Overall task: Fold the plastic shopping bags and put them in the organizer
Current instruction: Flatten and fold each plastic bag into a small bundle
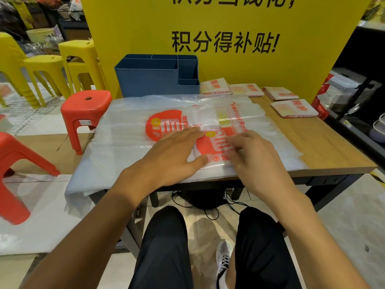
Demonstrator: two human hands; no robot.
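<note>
A clear plastic shopping bag with red and orange print lies partly folded on top of a stack of flat bags covering the wooden table. My left hand presses flat on the folded bag's left side, fingers straight. Beside it, my right hand rests on the bag's right part, its fingers bent and pinching at the plastic. A blue organizer with several compartments stands at the table's back, apart from both hands. Several folded bags lie in a row to its right.
A yellow sign board stands behind the table. One red stool sits at the table's left edge, another red stool nearer me, and yellow stools behind. Dark shelving is on the right. Cables lie under the table.
</note>
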